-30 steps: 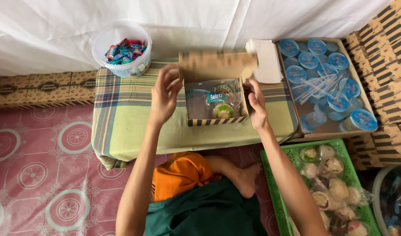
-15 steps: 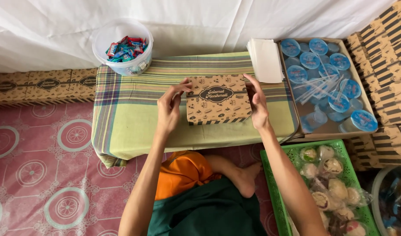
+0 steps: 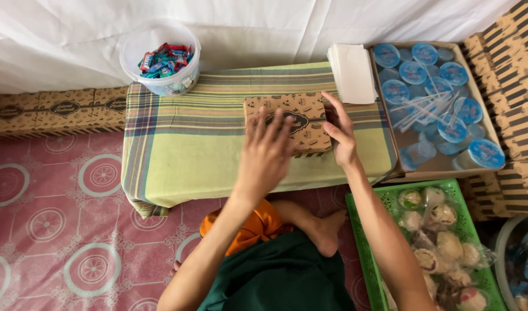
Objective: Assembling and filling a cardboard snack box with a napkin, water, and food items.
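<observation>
A brown patterned cardboard box [image 3: 292, 109] lies shut on the low table covered with a green striped cloth [image 3: 183, 144]. My right hand [image 3: 340, 133] rests against the box's right end, fingers spread along its side. My left hand [image 3: 265, 156] is raised over the front left of the box, fingers apart and blurred; whether it touches the lid I cannot tell.
A clear tub of wrapped sweets [image 3: 160, 57] stands at the table's back left. A stack of white napkins [image 3: 351, 72] lies at the back right. A carton of sealed water cups with straws [image 3: 434, 103] sits at right. A green basket of wrapped snacks [image 3: 436, 242] is on the floor. Flat brown boxes [image 3: 50, 109] line the left wall.
The box's lid, open a second ago, is now closed. My left hand has lifted off the box's left end and swung over its front.
</observation>
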